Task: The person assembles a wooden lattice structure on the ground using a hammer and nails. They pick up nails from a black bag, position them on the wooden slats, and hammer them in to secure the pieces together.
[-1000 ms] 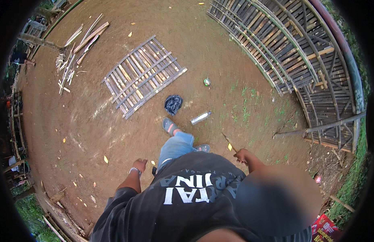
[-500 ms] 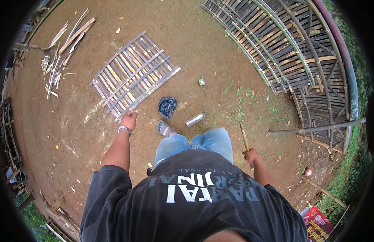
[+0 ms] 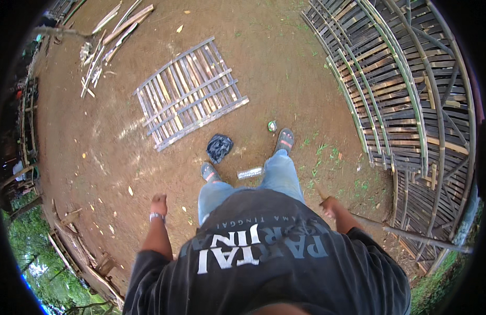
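Note:
My left hand (image 3: 159, 205), a bracelet at its wrist, hangs over the bare soil with its fingers curled in and nothing visible in them. Ahead of it lies a slatted bamboo panel (image 3: 193, 94), flat on the ground. My right hand (image 3: 332, 207) is closed at my right side around a slim, light-brown, stick-like tool (image 3: 321, 191); its far end is blurred against the soil, so its exact kind is unclear. A crumpled black plastic bag (image 3: 220, 147) and a clear plastic bottle (image 3: 250, 172) lie near my feet.
On the right stands a large bamboo slat structure (image 3: 379, 89), with a pole (image 3: 410, 232) jutting toward my right arm. Loose bamboo strips (image 3: 114, 44) are piled at the far left. A small green-and-white wrapper (image 3: 272, 126) lies beside my right foot.
My right foot has come forward into view beside the wrapper. The left hand has moved back from the panel's near corner. My right hand still grips the stick-like tool, now foreshortened.

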The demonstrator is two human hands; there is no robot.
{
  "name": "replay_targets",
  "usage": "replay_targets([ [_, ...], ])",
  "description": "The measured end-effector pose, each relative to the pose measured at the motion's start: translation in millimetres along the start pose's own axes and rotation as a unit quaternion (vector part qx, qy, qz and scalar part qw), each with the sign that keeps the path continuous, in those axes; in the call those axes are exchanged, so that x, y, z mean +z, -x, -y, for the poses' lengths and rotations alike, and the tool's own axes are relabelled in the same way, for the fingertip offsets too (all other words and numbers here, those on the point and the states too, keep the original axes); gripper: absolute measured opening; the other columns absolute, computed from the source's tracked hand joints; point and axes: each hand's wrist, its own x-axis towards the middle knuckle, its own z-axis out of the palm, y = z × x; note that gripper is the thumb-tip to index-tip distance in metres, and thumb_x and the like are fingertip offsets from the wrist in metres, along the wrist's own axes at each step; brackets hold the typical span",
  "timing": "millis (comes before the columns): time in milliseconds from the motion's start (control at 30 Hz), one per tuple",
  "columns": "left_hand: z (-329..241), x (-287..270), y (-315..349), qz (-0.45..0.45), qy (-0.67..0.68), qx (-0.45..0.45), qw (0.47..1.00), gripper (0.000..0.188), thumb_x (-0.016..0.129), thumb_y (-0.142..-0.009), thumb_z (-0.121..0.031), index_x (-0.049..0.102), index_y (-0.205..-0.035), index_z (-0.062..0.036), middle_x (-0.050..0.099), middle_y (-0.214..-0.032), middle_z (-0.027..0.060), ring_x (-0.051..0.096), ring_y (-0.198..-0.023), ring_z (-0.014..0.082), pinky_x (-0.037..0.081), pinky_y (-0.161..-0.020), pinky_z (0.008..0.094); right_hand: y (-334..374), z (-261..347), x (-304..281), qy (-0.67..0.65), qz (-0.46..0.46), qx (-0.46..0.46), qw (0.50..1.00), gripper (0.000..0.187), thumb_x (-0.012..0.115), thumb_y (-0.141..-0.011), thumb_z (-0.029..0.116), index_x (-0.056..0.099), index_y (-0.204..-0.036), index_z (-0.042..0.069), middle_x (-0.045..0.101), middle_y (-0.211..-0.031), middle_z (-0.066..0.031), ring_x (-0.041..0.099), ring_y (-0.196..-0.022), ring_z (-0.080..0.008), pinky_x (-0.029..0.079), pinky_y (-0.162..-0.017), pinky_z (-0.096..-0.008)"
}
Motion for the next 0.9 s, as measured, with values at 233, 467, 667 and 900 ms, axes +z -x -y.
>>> replay_targets([
  [233, -201, 16, 71, 0.140, 0.056, -0.024, 0.988, 0.031, 0.066, -0.095, -0.028, 0.068, -0.114, -0.0034, 0.073, -0.110, 0.0154, 0.069, -0.103, 0.0290, 0.052, -0.094, 0.0375, 2, 132, -185, 0.057, -0.213, -0.230, 0.948, 0.036, 0.065, -0.092, 0.030, 0.069, -0.098, -0.006, 0.070, -0.089, -0.0248, 0.071, -0.083, -0.0366, 0.056, -0.071, -0.0476],
  [467, -313, -17, 42, 0.108, 0.071, 0.063, 0.990, 0.040, 0.065, -0.097, -0.033, 0.067, -0.121, -0.0011, 0.074, -0.110, 0.0145, 0.069, -0.104, 0.0233, 0.052, -0.092, 0.0343, 2, 180, -190, -0.021, -0.203, -0.207, 0.957, 0.037, 0.059, -0.093, 0.027, 0.067, -0.097, -0.009, 0.065, -0.071, -0.0215, 0.070, -0.066, -0.0338, 0.055, -0.063, -0.0480],
  [667, -284, -18, 22, -0.003, 0.202, 0.003, 0.979, 0.038, 0.062, -0.099, -0.037, 0.069, -0.115, -0.0030, 0.072, -0.106, 0.0164, 0.069, -0.100, 0.0274, 0.050, -0.092, 0.0348, -28, 127, -146, 0.286, -0.103, -0.130, 0.944, 0.044, 0.066, -0.090, 0.036, 0.072, -0.108, -0.003, 0.072, -0.077, -0.0222, 0.074, -0.070, -0.0328, 0.059, -0.064, -0.0442],
  [900, -93, 64, -10, 0.161, -0.178, 0.319, 0.917, 0.037, 0.051, -0.100, -0.031, 0.066, -0.127, -0.0104, 0.062, -0.137, 0.0115, 0.057, -0.126, 0.0319, 0.044, -0.109, 0.0420, -107, 69, -77, 0.251, -0.003, -0.033, 0.967, 0.018, 0.066, -0.086, 0.023, 0.074, -0.085, 0.007, 0.072, -0.080, -0.0186, 0.070, -0.068, -0.0333, 0.055, -0.060, -0.0529],
])
